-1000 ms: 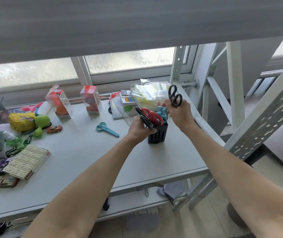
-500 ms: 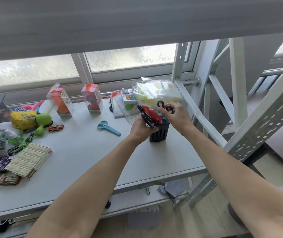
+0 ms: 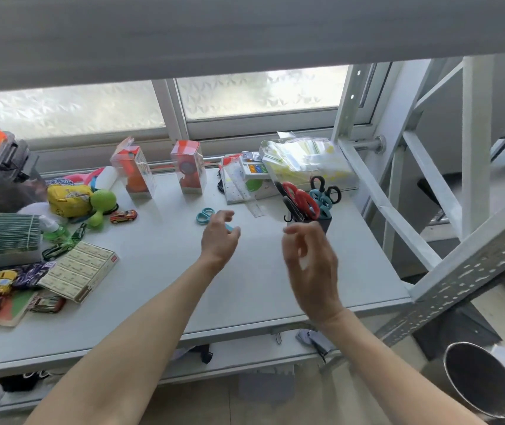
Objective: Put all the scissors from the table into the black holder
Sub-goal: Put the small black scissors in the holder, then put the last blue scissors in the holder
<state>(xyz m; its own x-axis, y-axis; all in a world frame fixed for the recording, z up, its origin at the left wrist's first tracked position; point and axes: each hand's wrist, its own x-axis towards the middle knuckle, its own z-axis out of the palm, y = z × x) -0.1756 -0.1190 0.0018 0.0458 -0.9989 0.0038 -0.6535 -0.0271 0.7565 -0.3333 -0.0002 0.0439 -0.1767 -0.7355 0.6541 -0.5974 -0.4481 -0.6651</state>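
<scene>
The black holder (image 3: 326,223) stands at the right of the grey table (image 3: 159,271), partly behind my right hand. Out of it stick red-handled scissors (image 3: 301,199), teal-handled scissors (image 3: 320,200) and black-handled scissors (image 3: 326,187). One pair of teal scissors (image 3: 205,215) lies flat on the table left of the holder, its blades hidden behind my left hand. My left hand (image 3: 219,237) hovers just in front of that pair, fingers apart and empty. My right hand (image 3: 309,259) floats in front of the holder, fingers loosely curled, holding nothing.
Two clear toy boxes (image 3: 136,173) and a pack of plastic bags (image 3: 303,162) stand along the window. Toy cars (image 3: 123,216), a flat carton (image 3: 81,271) and a green toy (image 3: 101,205) crowd the left side. A metal rack frame (image 3: 423,250) borders the table's right edge.
My right hand dropped the black-handled scissors into the holder and pulled back toward me. My left hand let go of the holder and moved left toward the teal scissors on the table.
</scene>
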